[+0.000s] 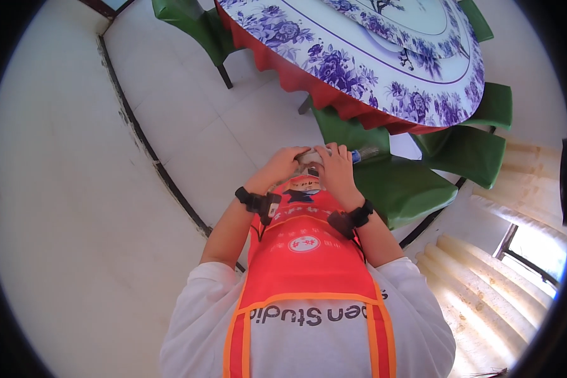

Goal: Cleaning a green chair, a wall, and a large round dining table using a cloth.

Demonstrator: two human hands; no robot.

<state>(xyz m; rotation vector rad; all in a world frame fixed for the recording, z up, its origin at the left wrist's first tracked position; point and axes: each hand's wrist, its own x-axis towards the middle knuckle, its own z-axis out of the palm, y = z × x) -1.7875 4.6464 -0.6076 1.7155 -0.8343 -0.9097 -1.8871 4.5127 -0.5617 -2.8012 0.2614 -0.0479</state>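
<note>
Between both hands, above the red apron (305,252), what looks like a clear bottle (357,156) lies roughly crosswise, its blue-banded end pointing right. The left hand (288,165) curls closed around its left part; the right hand (337,169) wraps it nearer the blue band. Past that end stands a green chair (406,189), and beyond, the flower-patterned table (340,70) blocks the way forward.

A pale, rounded, bottle-like object (357,156) with a blue band toward its right end lies roughly sideways, held in the left hand (287,162) and right hand (338,165), which hide much of it.
</note>
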